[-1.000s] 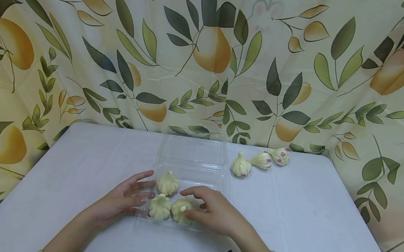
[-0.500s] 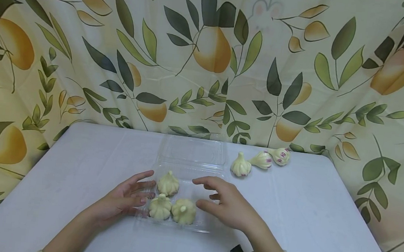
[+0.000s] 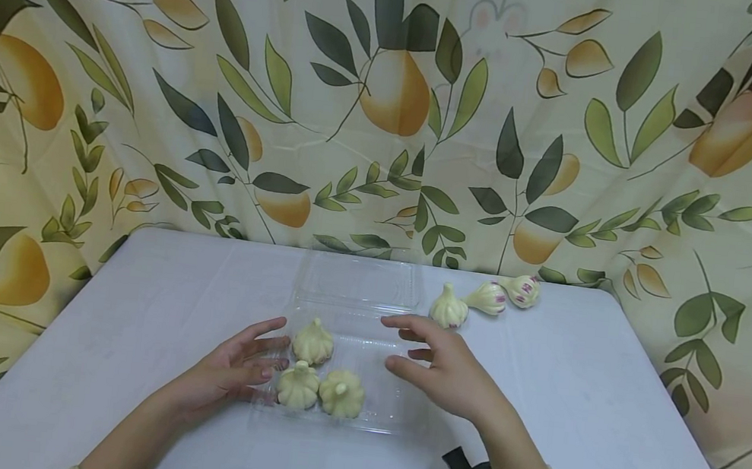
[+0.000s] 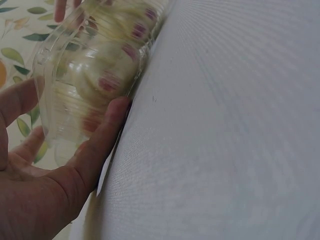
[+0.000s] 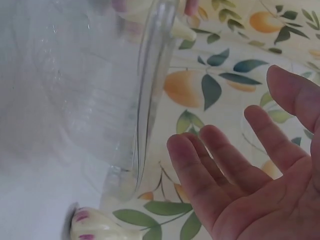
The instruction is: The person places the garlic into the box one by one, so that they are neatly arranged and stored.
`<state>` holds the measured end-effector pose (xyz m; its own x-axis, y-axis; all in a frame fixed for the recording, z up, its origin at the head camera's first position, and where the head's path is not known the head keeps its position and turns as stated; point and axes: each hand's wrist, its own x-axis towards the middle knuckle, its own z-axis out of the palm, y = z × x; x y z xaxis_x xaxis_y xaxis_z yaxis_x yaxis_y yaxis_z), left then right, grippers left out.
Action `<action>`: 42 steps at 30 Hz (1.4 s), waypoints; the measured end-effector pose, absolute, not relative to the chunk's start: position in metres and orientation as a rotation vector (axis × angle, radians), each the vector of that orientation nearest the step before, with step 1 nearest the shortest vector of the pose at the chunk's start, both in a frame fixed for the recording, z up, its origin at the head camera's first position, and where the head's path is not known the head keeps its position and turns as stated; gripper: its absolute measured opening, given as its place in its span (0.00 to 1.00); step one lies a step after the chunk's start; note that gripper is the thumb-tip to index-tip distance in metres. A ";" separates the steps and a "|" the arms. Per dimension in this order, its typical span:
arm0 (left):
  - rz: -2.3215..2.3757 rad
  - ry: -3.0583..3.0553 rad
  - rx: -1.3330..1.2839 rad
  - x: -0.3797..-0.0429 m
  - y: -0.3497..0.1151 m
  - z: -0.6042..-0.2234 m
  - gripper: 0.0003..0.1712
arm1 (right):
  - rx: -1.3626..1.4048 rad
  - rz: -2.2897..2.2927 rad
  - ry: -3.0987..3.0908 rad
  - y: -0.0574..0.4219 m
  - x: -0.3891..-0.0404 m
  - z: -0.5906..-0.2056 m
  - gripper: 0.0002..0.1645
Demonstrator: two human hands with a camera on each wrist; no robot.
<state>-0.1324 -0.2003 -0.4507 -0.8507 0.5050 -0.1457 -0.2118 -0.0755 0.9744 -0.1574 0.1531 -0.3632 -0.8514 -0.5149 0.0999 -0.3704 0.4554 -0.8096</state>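
Observation:
A clear plastic clamshell box (image 3: 378, 407) lies with its lid (image 3: 359, 280) folded back. Inside, on the left, sit three garlic bulbs: a rear bulb (image 3: 313, 341), a front left bulb (image 3: 298, 385) and a front right bulb (image 3: 342, 394). My left hand (image 3: 234, 365) rests against the box's left side with fingers spread; the left wrist view shows its fingers (image 4: 107, 127) along the outer wall. Over the box's right edge hovers my right hand (image 3: 441, 367), fingers extended and nothing in them, also plain in the right wrist view.
Three more garlic bulbs lie at the back right: a near bulb (image 3: 448, 307), a middle bulb (image 3: 488, 297) and a far bulb (image 3: 523, 290). A white cloth covers the table (image 3: 578, 408). Behind hangs a fruit-and-leaf patterned curtain (image 3: 225, 96).
My right hand has left the front right garlic bulb and moved right and back, toward the loose bulbs. The left hand and the box have stayed put.

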 end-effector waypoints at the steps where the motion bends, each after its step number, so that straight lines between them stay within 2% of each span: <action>1: 1.973 1.729 0.313 -0.132 -0.200 -0.450 0.44 | -0.783 -1.360 2.543 0.154 -0.158 -0.363 0.28; 12: 1.972 1.727 0.298 -0.132 -0.199 -0.450 0.43 | -0.671 -1.501 2.507 0.170 -0.164 -0.359 0.30; 42: 1.984 1.718 0.305 -0.132 -0.199 -0.449 0.44 | -0.464 -1.514 2.603 0.198 -0.184 -0.365 0.31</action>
